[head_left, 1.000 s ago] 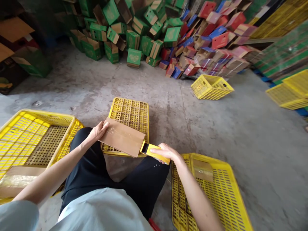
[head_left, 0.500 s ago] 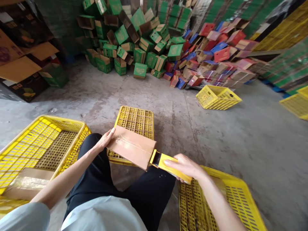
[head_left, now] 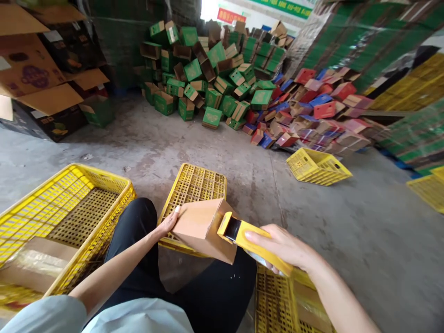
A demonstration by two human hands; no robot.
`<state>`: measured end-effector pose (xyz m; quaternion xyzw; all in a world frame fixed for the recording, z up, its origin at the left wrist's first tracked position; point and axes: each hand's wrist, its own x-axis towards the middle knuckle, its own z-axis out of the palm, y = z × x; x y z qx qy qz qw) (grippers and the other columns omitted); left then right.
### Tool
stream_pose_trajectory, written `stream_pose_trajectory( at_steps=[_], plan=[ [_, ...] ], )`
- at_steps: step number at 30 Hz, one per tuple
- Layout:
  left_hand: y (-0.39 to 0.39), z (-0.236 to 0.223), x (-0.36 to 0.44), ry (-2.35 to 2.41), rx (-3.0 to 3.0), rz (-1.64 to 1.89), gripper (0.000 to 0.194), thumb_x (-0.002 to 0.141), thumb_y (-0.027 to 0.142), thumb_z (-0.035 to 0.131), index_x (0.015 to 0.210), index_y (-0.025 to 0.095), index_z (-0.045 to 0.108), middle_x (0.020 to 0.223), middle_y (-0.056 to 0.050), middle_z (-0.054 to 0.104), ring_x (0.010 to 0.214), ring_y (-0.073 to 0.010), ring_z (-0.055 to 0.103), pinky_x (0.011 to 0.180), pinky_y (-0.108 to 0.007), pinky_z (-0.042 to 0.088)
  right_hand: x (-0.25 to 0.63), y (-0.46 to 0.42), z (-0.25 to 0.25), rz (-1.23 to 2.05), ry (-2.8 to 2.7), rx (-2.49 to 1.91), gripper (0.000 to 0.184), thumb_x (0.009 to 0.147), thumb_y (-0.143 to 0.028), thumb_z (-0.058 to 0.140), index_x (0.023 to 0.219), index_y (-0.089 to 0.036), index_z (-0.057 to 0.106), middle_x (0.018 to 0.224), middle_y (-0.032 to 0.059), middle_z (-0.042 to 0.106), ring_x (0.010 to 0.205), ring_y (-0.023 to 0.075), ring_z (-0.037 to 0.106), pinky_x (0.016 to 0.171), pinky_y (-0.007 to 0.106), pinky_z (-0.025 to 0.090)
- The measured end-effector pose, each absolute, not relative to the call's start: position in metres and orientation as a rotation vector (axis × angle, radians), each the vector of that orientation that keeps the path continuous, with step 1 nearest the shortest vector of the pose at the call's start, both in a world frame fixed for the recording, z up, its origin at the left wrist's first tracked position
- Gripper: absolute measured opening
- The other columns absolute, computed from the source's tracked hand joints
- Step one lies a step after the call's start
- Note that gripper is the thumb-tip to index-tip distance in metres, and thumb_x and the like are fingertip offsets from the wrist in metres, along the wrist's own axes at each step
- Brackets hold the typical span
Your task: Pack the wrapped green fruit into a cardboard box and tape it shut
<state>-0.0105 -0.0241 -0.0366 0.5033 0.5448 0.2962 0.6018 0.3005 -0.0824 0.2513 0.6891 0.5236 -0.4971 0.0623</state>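
you're partway through this carton [head_left: 197, 219], i'd judge: it's tilted over the near part of the middle crate [head_left: 194, 176], dispenser [head_left: 260, 253] head up against its right end. left fingers [head_left: 174, 215] grip the carton's left edge, undersides hidden; right fingers [head_left: 255, 237] are wrapped round the dispenser, thumb on top. upper face shows no clear tape, and the end is partly covered by the dispenser head, so can't tell how much of that seam is sealed. underside can't be seen. done as far as i can see: one taped carton [head_left: 39, 263] in the left crate [head_left: 118, 216], left of the middle crate, and another brown one [head_left: 310, 305] with shiny tape at the right crate [head_left: 272, 296], right of it. left: this carton's end, by the look of it; dispenser hasn't come clear of it.
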Motion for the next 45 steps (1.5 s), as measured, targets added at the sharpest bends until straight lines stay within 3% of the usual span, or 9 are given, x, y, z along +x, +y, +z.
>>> stream_pose_trajectory(
  at_steps=[3,5,7,9,12,21,30,38,45],
  plan=[
    [-0.010,-0.005,-0.021,1.191,1.290,0.838,0.106,0.090,0.089,0.035,0.162,0.010,0.037,0.170,-0.015,0.030,0.160,-0.0348,0.022,0.133,-0.046,0.013,0.290,-0.065,0.248,-1.563,1.598,2.039,0.070,0.076,-0.087,0.063,0.091,-0.019,0.061,0.057,0.0042,0.070,0.049,0.0191,0.068,0.042,0.022,0.048],
    [-0.004,0.028,-0.027,1.069,1.427,0.946,0.092,0.094,0.084,0.036,0.158,0.018,0.045,0.169,-0.010,0.036,0.158,-0.0326,0.027,0.132,-0.045,0.018,0.281,-0.054,0.246,-1.611,1.622,2.004,0.070,0.076,-0.087,0.064,0.092,-0.018,0.062,0.057,0.0037,0.070,0.048,0.0188,0.067,0.042,0.022,0.048],
    [-0.002,0.061,-0.032,0.740,1.846,0.988,0.079,0.101,0.075,0.034,0.157,0.021,0.048,0.168,-0.011,0.036,0.158,-0.0363,0.026,0.130,-0.054,0.022,0.273,-0.044,0.243,-1.645,1.667,1.975,0.069,0.077,-0.086,0.063,0.091,-0.018,0.063,0.056,0.0035,0.070,0.047,0.0183,0.066,0.041,0.022,0.048],
    [-0.002,0.088,-0.037,0.486,2.177,0.950,0.076,0.102,0.071,0.037,0.160,0.023,0.042,0.170,-0.011,0.031,0.159,-0.0386,0.021,0.129,-0.058,0.022,0.266,-0.036,0.240,-1.660,1.707,1.952,0.067,0.079,-0.085,0.063,0.089,-0.018,0.062,0.055,0.0036,0.069,0.046,0.0176,0.065,0.041,0.022,0.048],
    [-0.001,0.105,-0.042,0.286,2.444,0.893,0.081,0.103,0.068,0.042,0.165,0.018,0.028,0.167,-0.017,0.037,0.158,-0.0365,0.027,0.130,-0.055,0.022,0.261,-0.030,0.237,-1.668,1.710,1.934,0.066,0.080,-0.084,0.064,0.087,-0.019,0.061,0.055,0.0033,0.070,0.045,0.0170,0.065,0.041,0.021,0.046],
    [0.017,0.072,-0.027,0.203,2.495,1.189,0.080,0.097,0.076,0.047,0.149,0.016,0.047,0.139,-0.021,0.063,0.142,-0.0352,0.052,0.122,-0.054,0.035,0.252,-0.031,0.233,-1.691,1.702,1.946,0.066,0.080,-0.085,0.062,0.089,-0.019,0.063,0.053,0.0015,0.068,0.044,0.0166,0.065,0.040,0.021,0.047],
    [0.015,0.069,-0.013,0.237,2.514,1.105,0.076,0.097,0.079,0.039,0.143,0.020,0.056,0.136,-0.017,0.068,0.137,-0.0345,0.056,0.122,-0.054,0.027,0.272,-0.045,0.230,-1.781,1.676,1.925,0.073,0.078,-0.089,0.059,0.093,-0.019,0.062,0.056,0.0014,0.070,0.043,0.0159,0.065,0.039,0.020,0.045],
    [0.010,0.081,-0.005,0.236,2.519,1.072,0.066,0.102,0.069,0.038,0.144,0.022,0.056,0.138,-0.014,0.069,0.138,-0.0324,0.057,0.126,-0.051,0.015,0.286,-0.056,0.232,-1.808,1.669,1.910,0.072,0.079,-0.088,0.059,0.099,-0.018,0.059,0.057,0.0019,0.071,0.045,0.0162,0.066,0.042,0.020,0.046],
    [0.010,0.075,-0.016,0.265,2.503,1.132,0.063,0.102,0.066,0.043,0.141,0.020,0.059,0.136,-0.016,0.070,0.137,-0.0309,0.058,0.125,-0.049,0.022,0.297,-0.065,0.234,-1.799,1.628,1.932,0.075,0.075,-0.090,0.059,0.101,-0.020,0.057,0.058,0.0007,0.071,0.047,0.0164,0.067,0.044,0.021,0.047]
  ],
)
